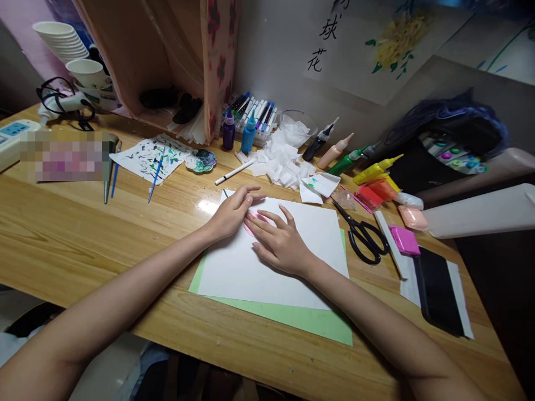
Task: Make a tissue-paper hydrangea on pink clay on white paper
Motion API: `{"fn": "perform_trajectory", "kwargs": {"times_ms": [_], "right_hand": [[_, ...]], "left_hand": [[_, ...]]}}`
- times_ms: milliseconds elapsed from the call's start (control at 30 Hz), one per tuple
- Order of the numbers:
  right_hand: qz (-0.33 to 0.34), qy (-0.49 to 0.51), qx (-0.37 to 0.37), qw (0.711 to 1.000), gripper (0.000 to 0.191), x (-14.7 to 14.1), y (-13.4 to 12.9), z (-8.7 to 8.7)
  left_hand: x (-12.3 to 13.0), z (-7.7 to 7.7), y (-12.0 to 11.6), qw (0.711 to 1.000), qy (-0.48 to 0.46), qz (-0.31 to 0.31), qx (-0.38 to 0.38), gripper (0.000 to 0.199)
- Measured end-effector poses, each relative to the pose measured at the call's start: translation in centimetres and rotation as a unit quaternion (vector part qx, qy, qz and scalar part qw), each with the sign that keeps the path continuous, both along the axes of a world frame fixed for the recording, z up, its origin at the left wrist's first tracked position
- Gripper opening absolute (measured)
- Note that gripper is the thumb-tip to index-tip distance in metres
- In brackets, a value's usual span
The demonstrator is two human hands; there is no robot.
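Observation:
A flat pink piece [249,227] lies on a white sheet of paper [271,284], and a green sheet [301,321] shows beneath the white one. The fingers of my right hand [281,238] are spread over the pink piece and cover part of it. At the piece's upper left edge rests my left hand [234,213], its fingers extended to the right and nothing visible held in it. A short dark mark or thin stem shows at the sheet's top left corner, by the left hand.
Black scissors [363,236] lie right of the paper, near a pink clay packet [404,240] and a black phone-like slab [439,292]. Behind are crumpled white tissues [281,159], paint bottles [248,132] and a marker [234,172]. Brushes [155,175] lie at left.

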State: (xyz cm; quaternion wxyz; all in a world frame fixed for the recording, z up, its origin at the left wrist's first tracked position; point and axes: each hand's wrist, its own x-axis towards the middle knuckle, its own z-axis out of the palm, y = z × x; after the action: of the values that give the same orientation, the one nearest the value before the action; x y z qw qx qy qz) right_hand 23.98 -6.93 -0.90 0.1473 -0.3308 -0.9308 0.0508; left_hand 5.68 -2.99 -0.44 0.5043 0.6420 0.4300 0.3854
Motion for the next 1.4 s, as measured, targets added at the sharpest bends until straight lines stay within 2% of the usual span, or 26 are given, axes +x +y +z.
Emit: {"fn": "perform_trajectory", "kwargs": {"times_ms": [333,767,1200,1300,1400], "right_hand": [[0.028,-0.017,-0.026,0.999,0.056,0.0,0.1,0.0],[-0.014,-0.037,-0.017,0.999,0.052,0.8,0.0,0.1],[-0.058,-0.002,0.000,0.998,0.044,1.0,-0.1,0.1],[-0.061,0.038,-0.004,0.997,0.041,1.2,0.0,0.2],[-0.143,0.178,-0.029,0.973,0.035,1.7,0.4,0.1]], "left_hand": [[-0.1,-0.5,0.0,1.000,-0.025,-0.001,-0.006,0.036],[-0.1,-0.6,0.1,0.999,-0.042,0.003,-0.024,0.039],[-0.1,-0.4,-0.1,1.000,-0.003,-0.015,0.001,0.040],[-0.1,-0.4,-0.3,0.999,0.033,-0.032,0.014,0.048],[-0.1,-0.3,-0.4,0.992,0.103,-0.050,0.048,0.063]]}}
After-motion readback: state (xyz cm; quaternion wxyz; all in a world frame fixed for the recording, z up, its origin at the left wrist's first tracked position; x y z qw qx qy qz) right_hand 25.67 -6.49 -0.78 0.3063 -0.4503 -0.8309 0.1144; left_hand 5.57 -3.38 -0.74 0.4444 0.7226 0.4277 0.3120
